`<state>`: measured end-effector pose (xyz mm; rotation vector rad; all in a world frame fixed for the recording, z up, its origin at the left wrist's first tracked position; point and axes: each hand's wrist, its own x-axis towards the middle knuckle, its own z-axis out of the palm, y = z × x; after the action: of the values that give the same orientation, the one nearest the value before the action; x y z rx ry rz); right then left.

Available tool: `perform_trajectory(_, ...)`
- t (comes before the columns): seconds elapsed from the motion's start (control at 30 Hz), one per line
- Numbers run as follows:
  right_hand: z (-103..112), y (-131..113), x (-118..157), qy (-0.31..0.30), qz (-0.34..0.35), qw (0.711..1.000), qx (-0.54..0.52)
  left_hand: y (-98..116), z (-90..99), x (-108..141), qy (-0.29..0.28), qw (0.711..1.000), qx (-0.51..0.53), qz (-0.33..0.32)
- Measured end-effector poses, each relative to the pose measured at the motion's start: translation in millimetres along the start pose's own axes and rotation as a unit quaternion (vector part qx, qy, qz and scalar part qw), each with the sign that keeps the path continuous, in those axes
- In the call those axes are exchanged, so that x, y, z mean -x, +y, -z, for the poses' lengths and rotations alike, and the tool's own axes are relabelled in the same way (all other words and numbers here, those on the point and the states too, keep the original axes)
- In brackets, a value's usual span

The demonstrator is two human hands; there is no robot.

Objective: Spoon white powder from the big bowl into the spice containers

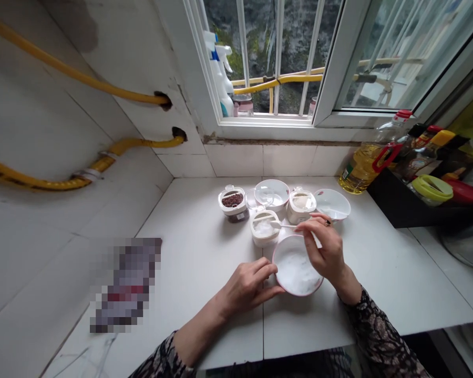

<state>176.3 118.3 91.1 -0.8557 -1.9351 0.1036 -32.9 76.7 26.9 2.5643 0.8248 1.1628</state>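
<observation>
My left hand (252, 283) grips the near left rim of a white bowl (297, 268), thumb low on its side and fingers at the edge. White grains cover the bowl's bottom. Above the bowl, my right hand (323, 241) pinches the handle of a small white spoon (284, 226). The spoon's head is at the opening of a lidded seasoning jar (265, 236) holding white grains. Behind it stand a jar of dark reddish-brown bits (234, 203) and a jar of pale granules (301, 205). Two more white bowls, a left one (271, 194) and a right one (335, 205), sit near the jars.
A black rack of bottles (394, 199) stands at the right, with an oil bottle (357, 168) beside it. A pixelated dark object (128, 286) lies on the left of the white tiled counter (205, 252). Yellow hoses (82, 176) run along the left wall, and a barred window (276, 58) is ahead.
</observation>
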Motion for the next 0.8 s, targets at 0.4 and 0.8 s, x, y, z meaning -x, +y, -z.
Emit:
perform_trajectory(0.4,-2.0,11.5,13.6,-0.177,-0.124,0.974,-0.063,0.7,0.6,-0.2,-0.001,1.0,0.013,0.003)
perform_trajectory(0.8,4.8,8.1,7.6,-0.144,-0.32,0.918,-0.183,0.8,0.4,-0.4,-0.004,1.0,0.014,0.002)
